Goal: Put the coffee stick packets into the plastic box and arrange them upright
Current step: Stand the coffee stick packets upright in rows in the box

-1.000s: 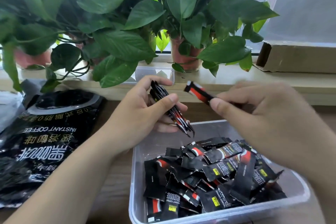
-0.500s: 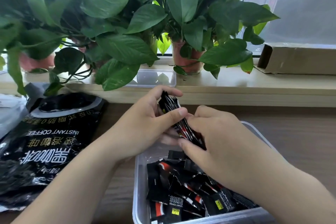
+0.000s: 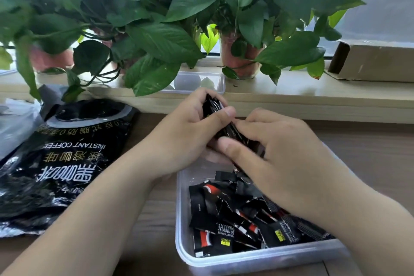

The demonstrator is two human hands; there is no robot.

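The left hand [image 3: 186,141] holds a bundle of black coffee stick packets [image 3: 214,106] just above the far end of the clear rectangular plastic box [image 3: 182,213]. Its fingers [image 3: 225,114] are curled around the bundle, the thumb pressing on the side that faces the camera, and the top ends of the packets stick out above the hand. The bundle is tilted, with its lower part going down and to the right. There the right hand [image 3: 282,159] meets it: the thumb and the other fingers are closed on the same bundle, so both hands grip it together. The lower end of the bundle is hidden behind the right hand.

Inside the box are many loose black coffee stick packets [image 3: 224,222] with red and yellow marks. They lie flat and crossed over each other in a heap. The box stands on a brown wooden surface [image 3: 154,219].

To the left of the box, on the same surface, lies a large black crinkled foil bag [image 3: 67,159] printed with INSTANT COFFEE in white. Behind the hands runs a pale window ledge [image 3: 302,96]. It carries green leafy plants in reddish pots [image 3: 161,38], a small clear plastic container [image 3: 201,80] and, at the far right, a brown cardboard box [image 3: 376,63].
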